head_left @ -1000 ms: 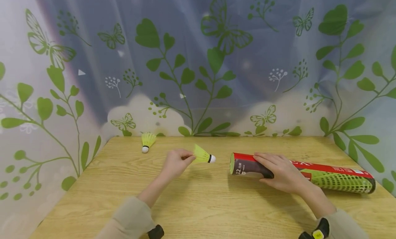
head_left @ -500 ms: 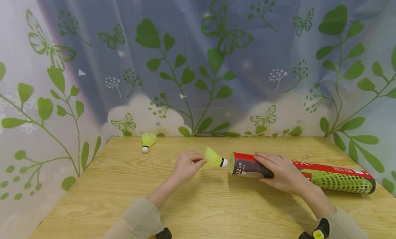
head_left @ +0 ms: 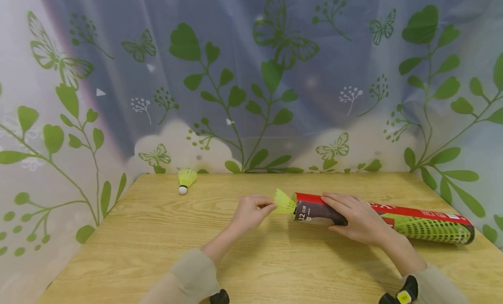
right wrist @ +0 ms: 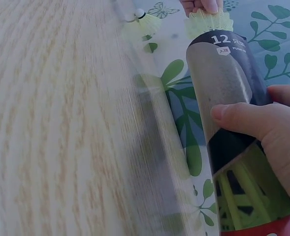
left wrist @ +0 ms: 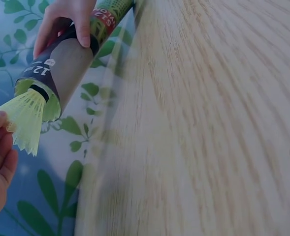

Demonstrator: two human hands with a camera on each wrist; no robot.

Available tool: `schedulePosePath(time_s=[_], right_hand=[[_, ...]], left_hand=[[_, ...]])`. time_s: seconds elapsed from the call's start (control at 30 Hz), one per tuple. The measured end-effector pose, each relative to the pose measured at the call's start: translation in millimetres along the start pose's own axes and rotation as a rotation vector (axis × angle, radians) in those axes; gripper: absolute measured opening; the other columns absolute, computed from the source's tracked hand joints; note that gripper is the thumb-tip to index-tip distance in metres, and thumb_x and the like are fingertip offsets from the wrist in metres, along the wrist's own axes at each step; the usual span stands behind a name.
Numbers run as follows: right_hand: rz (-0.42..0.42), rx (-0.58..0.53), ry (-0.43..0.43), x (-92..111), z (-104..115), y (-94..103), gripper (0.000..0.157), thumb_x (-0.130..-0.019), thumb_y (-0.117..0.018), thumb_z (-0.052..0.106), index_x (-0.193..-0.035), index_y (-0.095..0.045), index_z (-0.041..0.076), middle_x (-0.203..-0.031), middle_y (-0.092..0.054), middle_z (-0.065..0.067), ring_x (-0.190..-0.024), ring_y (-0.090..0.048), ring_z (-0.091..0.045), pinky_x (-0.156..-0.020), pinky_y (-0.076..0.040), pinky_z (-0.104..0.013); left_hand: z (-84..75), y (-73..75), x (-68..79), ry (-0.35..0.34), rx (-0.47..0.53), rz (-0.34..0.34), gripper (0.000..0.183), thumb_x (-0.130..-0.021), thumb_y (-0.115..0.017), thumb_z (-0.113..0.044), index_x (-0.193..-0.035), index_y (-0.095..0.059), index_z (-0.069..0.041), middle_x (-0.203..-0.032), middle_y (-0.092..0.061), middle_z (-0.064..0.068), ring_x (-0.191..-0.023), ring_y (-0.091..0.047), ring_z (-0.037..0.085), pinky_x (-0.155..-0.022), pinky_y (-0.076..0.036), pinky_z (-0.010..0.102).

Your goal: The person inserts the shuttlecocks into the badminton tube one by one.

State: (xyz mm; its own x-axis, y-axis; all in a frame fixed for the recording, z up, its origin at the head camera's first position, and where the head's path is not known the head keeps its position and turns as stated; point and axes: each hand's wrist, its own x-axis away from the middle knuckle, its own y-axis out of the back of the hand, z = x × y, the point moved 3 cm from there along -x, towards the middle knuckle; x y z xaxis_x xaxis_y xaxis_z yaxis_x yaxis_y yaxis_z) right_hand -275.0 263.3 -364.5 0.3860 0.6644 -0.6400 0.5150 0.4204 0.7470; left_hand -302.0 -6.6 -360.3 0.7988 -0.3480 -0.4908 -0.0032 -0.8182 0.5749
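Observation:
A yellow shuttlecock (head_left: pixel 284 202) has its cork end inside the open left mouth of a shuttlecock tube (head_left: pixel 428 223). My left hand (head_left: pixel 253 214) pinches the skirt's edge between thumb and fingers. In the left wrist view, the black band of the shuttlecock (left wrist: pixel 27 118) sits just within the rim, and the skirt stays outside. Gripping the tube near its mouth, my right hand (head_left: pixel 359 219) has the thumb on the near side and the fingers over the top. The tube is red, black and green and lies on its side, its far end pointing right.
A second yellow shuttlecock (head_left: pixel 185 181) with a white cork lies at the back left of the wooden table (head_left: pixel 157 234). Behind the table hangs a curtain (head_left: pixel 220 98) printed with leaves and butterflies.
My left hand has moved right, carrying the shuttlecock from a gap left of the tube until its cork entered the mouth. My right hand and the tube have stayed in place.

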Motion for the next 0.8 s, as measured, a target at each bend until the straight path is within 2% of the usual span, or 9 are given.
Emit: schedulePosePath(time_s=[0.13, 0.37, 0.8], right_hand=[[-0.012, -0.001, 0.009, -2, 0, 0.9, 0.072, -0.087, -0.037, 0.061, -0.128, -0.055, 0.004, -0.123, -0.059, -0.013, -0.106, -0.057, -0.028, -0.077, -0.048, -0.048], [-0.017, -0.014, 0.011, -2, -1, -0.5, 0.072, -0.087, -0.038, 0.060, -0.127, -0.056, 0.004, -0.123, -0.059, -0.013, -0.107, -0.057, -0.028, -0.078, -0.048, -0.049], [-0.015, -0.027, 0.008, 2, -2, -2.3, 0.070, -0.088, -0.038, 0.059, -0.129, -0.055, 0.005, -0.122, -0.059, -0.013, -0.107, -0.057, -0.028, -0.079, -0.048, -0.049]], left_hand=[[1.9, -6.3, -3.5, -0.013, 0.040, -0.021, 0.014, -0.084, -0.068, -0.008, -0.093, -0.073, 0.002, -0.094, -0.070, 0.014, -0.080, -0.065, 0.021, -0.066, -0.050, 0.017], [2.0, -19.3, -5.9, 0.031, 0.120, -0.004, 0.014, -0.084, -0.069, -0.008, -0.094, -0.073, 0.002, -0.093, -0.070, 0.014, -0.080, -0.064, 0.021, -0.065, -0.050, 0.015], [1.2, -32.4, -8.2, 0.045, 0.156, 0.009, 0.014, -0.085, -0.068, -0.008, -0.094, -0.073, 0.002, -0.093, -0.070, 0.013, -0.081, -0.064, 0.017, -0.066, -0.050, 0.017]])
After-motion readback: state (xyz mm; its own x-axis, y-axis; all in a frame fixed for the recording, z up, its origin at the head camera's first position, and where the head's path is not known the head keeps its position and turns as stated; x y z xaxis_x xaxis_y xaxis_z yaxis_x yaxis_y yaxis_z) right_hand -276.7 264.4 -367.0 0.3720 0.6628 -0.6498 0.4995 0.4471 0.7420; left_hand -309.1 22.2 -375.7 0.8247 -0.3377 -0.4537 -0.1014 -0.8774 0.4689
